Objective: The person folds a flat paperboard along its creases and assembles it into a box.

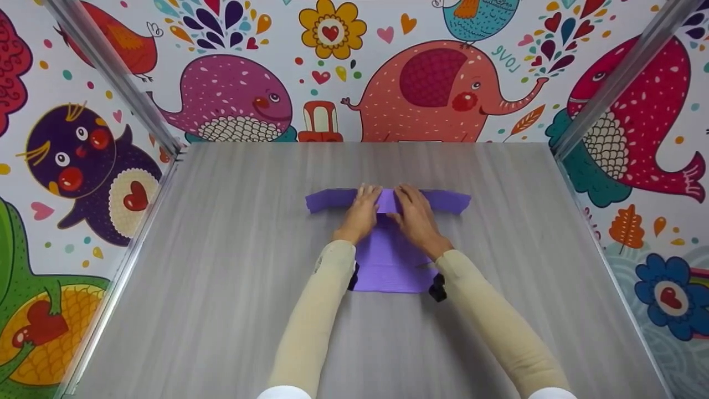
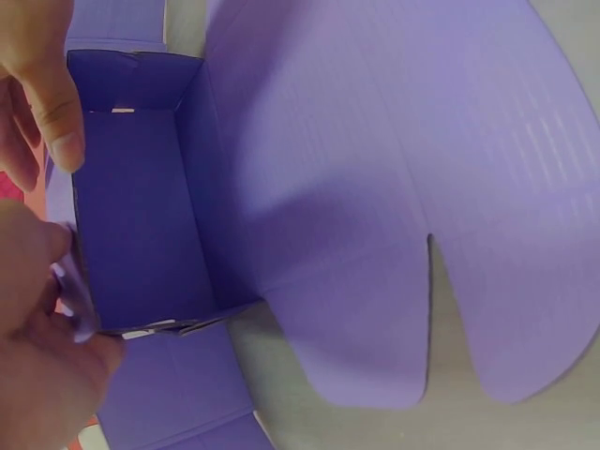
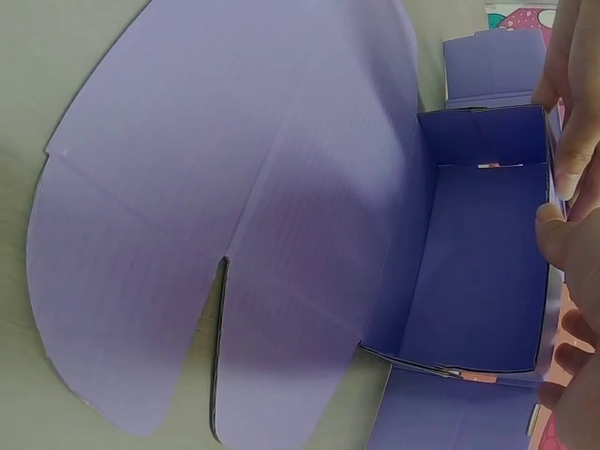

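A partly folded purple cardboard box point(image 1: 393, 260) lies in front of me, its wide slotted lid panel point(image 2: 328, 141) flat towards me. Its shallow tray part point(image 3: 478, 262) has raised walls. With its fingers over the far wall, my left hand point(image 1: 363, 213) pinches the cardboard near the tray's left corner. My right hand point(image 1: 416, 219) grips the same wall a little to the right, its thumb point(image 3: 551, 230) at the top edge and its fingers beyond it. Side flaps point(image 1: 332, 199) stick out to both sides past the hands. The outer face of the far wall is mostly hidden by the fingers.
The box rests on a grey wood-grain table point(image 1: 232, 266). Metal rails point(image 1: 119, 83) run along its sides, and printed cartoon panels point(image 1: 432, 94) stand at the back and sides. Black wrist devices point(image 1: 437, 288) hang below the forearms.
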The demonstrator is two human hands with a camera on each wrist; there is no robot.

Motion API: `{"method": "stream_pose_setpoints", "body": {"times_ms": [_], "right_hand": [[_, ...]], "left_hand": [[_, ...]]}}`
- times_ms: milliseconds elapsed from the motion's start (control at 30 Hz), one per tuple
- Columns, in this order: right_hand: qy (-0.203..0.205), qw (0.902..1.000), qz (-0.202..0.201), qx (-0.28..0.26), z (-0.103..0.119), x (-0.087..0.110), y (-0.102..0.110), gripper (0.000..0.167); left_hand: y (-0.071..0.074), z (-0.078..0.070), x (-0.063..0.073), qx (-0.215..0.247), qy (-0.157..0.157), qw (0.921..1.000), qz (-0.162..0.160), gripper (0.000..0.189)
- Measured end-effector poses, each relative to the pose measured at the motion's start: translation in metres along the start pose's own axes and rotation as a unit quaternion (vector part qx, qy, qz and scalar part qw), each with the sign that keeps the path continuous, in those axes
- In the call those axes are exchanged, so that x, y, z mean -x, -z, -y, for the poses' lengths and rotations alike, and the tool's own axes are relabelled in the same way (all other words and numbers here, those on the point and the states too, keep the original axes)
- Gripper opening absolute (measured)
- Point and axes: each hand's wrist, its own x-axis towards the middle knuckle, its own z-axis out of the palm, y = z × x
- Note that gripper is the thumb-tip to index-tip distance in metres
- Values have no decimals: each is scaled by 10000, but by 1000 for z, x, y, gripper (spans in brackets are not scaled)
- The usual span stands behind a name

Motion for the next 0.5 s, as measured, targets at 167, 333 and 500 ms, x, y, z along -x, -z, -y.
{"method": "stream_pose_setpoints", "body": {"times_ms": [167, 333, 500], "right_hand": [[153, 9998, -98, 94, 0, 1, -1, 53], [161, 9998, -97, 30, 0, 1, -1, 50], [68, 10000, 17, -32, 0, 2, -2, 48]], "left_hand": [[0, 0, 0, -34, -97, 9999, -16, 44], [1, 0, 0, -29, -121, 9999, -47, 44], [0, 2, 0, -33, -131, 9999, -49, 45]]}}
